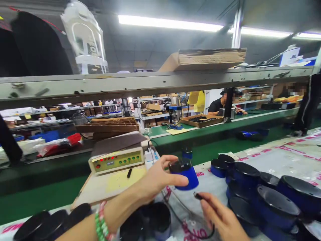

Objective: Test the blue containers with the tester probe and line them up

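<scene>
Although the view spans a long factory line, with a grey metal shelf rail [150, 88] across it and a green desk [42, 180] beyond, the work happens over a white mat [288, 157] whose pink lettering is too warped to read. A cluster of blue canisters with black lids [271, 197] stands at right, just beside the hands, and black discs [52, 224] lie along the near edge at lower left. A cream tester box [115, 160] with red and green lights sits beyond the left wrist, its label too small to read. The left hand [157, 177], with a beaded bracelet [101, 222], is spread fairly wide around a single blue canister [188, 177], holding it near the middle of the frame. The canister's long axis stands nearly upright, tilted slightly, and its black lid [179, 166] faces up. Below it, the right hand [220, 217] pinches a small black plug [197, 195] in a narrow grip, on a thin cable [175, 214] trailing across the mat, with a small gap left between plug and canister.
</scene>
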A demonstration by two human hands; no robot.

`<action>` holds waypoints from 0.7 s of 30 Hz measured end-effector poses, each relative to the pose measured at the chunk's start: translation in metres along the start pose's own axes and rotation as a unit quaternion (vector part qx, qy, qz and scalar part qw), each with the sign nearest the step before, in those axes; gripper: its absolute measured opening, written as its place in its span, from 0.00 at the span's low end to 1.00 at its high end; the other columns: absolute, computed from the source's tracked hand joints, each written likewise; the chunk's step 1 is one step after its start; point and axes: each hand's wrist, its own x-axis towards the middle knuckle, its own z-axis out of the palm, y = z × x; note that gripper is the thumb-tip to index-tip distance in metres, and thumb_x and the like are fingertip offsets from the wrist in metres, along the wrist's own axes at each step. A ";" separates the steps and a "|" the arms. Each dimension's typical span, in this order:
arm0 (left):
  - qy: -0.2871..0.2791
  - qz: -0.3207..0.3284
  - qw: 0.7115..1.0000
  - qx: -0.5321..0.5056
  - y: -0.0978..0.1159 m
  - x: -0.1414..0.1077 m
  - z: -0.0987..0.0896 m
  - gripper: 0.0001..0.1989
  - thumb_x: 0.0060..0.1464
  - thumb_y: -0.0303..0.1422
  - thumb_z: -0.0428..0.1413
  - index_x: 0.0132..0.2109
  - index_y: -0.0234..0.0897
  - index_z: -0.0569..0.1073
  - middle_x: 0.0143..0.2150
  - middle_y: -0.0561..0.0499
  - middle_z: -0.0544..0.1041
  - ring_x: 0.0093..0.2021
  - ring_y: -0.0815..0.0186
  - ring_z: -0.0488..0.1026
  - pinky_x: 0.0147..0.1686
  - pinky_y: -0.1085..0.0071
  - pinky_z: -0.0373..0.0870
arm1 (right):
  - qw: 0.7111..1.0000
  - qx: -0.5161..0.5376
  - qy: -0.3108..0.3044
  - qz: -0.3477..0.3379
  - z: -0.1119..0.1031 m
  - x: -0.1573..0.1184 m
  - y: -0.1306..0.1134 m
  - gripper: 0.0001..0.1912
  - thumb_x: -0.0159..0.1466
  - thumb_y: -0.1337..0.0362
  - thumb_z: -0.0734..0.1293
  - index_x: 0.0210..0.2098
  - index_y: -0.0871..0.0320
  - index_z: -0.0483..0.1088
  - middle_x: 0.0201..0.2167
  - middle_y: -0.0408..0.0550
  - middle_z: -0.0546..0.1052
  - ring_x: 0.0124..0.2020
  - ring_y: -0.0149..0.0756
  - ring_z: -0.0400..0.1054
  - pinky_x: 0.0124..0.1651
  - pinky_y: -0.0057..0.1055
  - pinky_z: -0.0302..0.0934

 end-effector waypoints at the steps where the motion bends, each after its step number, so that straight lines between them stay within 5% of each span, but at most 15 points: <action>1: -0.004 -0.018 0.997 -0.070 0.002 -0.024 0.001 0.34 0.34 0.31 0.69 0.51 0.36 0.66 0.52 0.43 0.69 0.46 0.60 0.71 0.44 0.67 0.66 | 0.999 0.030 0.001 0.022 0.000 -0.001 -0.016 0.22 0.65 0.48 0.56 0.47 0.57 0.68 0.16 0.39 0.65 0.18 0.31 0.63 0.21 0.25 0.60; 5: -0.009 -0.083 0.962 -0.261 0.008 -0.093 -0.001 0.22 0.44 0.33 0.62 0.49 0.32 0.71 0.44 0.44 0.75 0.41 0.64 0.72 0.42 0.71 0.66 | 0.998 0.050 -0.008 -0.022 0.012 -0.013 -0.094 0.18 0.62 0.48 0.61 0.42 0.53 0.70 0.25 0.43 0.72 0.25 0.33 0.66 0.25 0.24 0.62; 9: 0.038 -0.098 0.932 -0.346 0.007 -0.122 -0.012 0.22 0.47 0.39 0.59 0.46 0.27 0.73 0.40 0.41 0.77 0.36 0.62 0.75 0.37 0.71 0.68 | 0.991 -0.023 -0.044 -0.123 0.042 -0.025 -0.144 0.13 0.65 0.53 0.60 0.38 0.51 0.71 0.28 0.43 0.74 0.28 0.33 0.69 0.31 0.25 0.66; 15: 0.065 -0.089 0.948 -0.297 0.008 -0.143 -0.027 0.27 0.45 0.45 0.63 0.47 0.31 0.72 0.36 0.44 0.78 0.37 0.62 0.76 0.30 0.75 0.67 | 0.974 -0.101 0.006 -0.204 0.070 -0.034 -0.146 0.10 0.65 0.58 0.60 0.40 0.49 0.72 0.33 0.46 0.76 0.34 0.37 0.72 0.35 0.28 0.68; 21: 0.043 -0.095 0.930 -0.353 0.010 -0.144 -0.035 0.23 0.55 0.44 0.53 0.50 0.31 0.69 0.39 0.42 0.78 0.36 0.59 0.76 0.29 0.72 0.67 | 0.951 -0.171 0.038 -0.254 0.074 -0.030 -0.144 0.08 0.64 0.60 0.62 0.41 0.48 0.72 0.32 0.44 0.77 0.31 0.36 0.73 0.31 0.25 0.69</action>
